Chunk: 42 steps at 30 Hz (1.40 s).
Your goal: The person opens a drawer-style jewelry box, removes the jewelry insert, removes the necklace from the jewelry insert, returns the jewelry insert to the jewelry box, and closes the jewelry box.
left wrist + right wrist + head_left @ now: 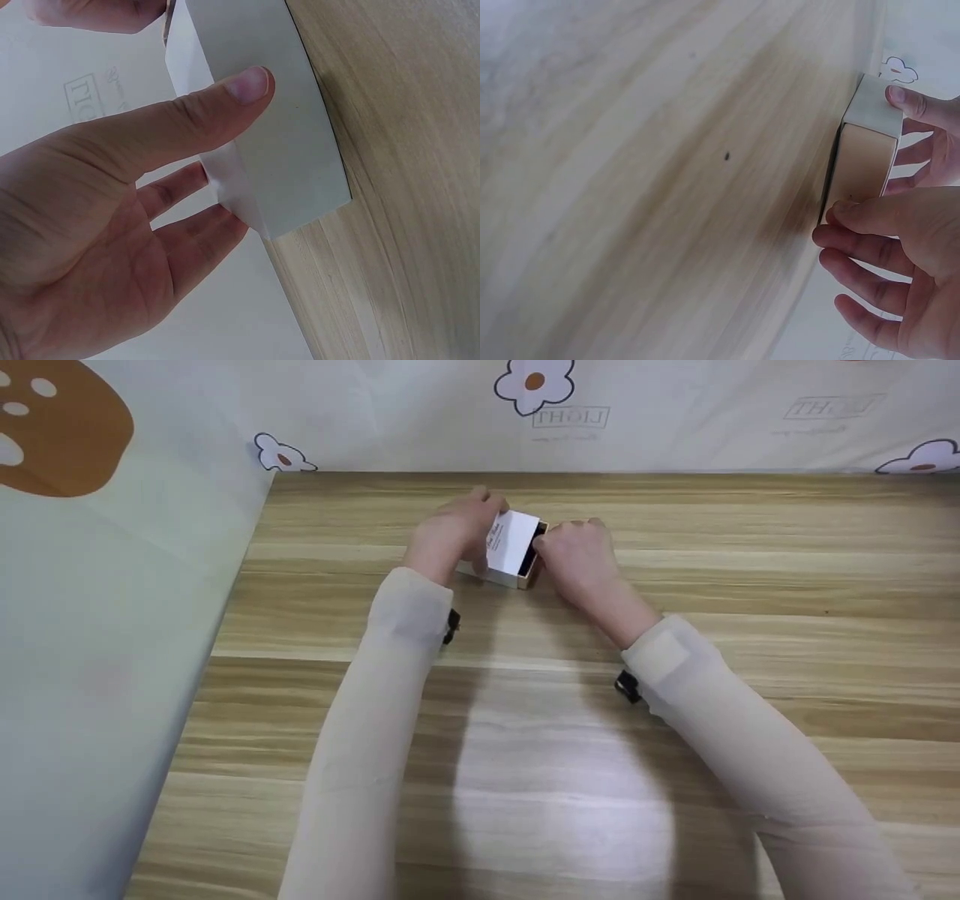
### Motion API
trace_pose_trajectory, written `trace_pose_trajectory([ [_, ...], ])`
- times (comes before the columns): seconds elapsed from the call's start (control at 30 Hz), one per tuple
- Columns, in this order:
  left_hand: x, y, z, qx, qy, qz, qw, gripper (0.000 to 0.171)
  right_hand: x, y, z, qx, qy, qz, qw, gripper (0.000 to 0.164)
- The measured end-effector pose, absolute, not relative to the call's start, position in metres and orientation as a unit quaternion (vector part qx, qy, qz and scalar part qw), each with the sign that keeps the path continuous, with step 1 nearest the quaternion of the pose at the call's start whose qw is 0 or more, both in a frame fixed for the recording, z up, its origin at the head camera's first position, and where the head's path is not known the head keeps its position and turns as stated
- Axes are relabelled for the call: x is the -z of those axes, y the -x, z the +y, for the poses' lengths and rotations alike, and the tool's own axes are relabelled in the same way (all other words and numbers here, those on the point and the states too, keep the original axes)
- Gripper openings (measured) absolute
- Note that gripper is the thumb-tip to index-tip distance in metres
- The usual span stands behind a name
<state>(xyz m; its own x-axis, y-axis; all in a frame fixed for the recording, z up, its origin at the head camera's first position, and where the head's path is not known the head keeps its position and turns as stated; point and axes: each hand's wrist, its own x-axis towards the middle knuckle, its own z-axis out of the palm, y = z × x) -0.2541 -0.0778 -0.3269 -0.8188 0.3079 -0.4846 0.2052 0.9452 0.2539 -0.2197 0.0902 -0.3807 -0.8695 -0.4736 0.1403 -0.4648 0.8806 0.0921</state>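
A small white box sleeve (514, 542) with printed lettering on top lies near the far edge of the table. Partly out of its right end is a tan inner tray (861, 163); a dark strip of its inside shows in the head view. My left hand (454, 531) grips the sleeve from the left, with the thumb (244, 88) across one side and fingers against another. At the tray's outer end, my right hand (583, 556) pinches its edge between thumb and index finger, the other fingers loosely bent. The tray's contents are hidden.
The box rests on a wood-grain table (525, 750). Behind it and along the left hangs a pale cloth (405, 416) with flower prints. Dark wrist cameras sit at both cuffs, the right one (627, 687) close above the tabletop.
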Motion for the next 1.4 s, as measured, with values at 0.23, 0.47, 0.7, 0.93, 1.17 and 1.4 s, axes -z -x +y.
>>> trace_pose_trajectory([
  [0.23, 0.3263, 0.2536, -0.0775, -0.097, -0.134, 0.948, 0.271, 0.091, 0.3801, 0.2189, 0.0914, 0.034, -0.241, -0.967, 0.075, 0.017],
  [0.47, 0.3256, 0.2528, -0.0778, -0.102, -0.140, 0.947, 0.270, 0.090, 0.3796, 0.2178, 0.0917, 0.046, -0.240, -0.967, 0.077, 0.016],
  [0.7, 0.3262, 0.2539, -0.0774, -0.096, -0.141, 0.947, 0.271, 0.090, 0.3793, 0.2186, 0.0924, 0.046, -0.237, -0.968, 0.066, 0.016],
  [0.93, 0.3261, 0.2535, -0.0776, -0.096, -0.144, 0.947, 0.269, 0.089, 0.3791, 0.2181, 0.0933, 0.045, -0.237, -0.969, 0.061, 0.017],
  [1.17, 0.3255, 0.2529, -0.0776, -0.098, -0.144, 0.947, 0.269, 0.089, 0.3784, 0.2181, 0.0938, 0.046, -0.238, -0.969, 0.052, 0.016],
  [1.4, 0.3244, 0.2527, -0.0772, -0.096, -0.143, 0.947, 0.270, 0.090, 0.3785, 0.2180, 0.0955, 0.043, -0.239, -0.969, 0.045, 0.013],
])
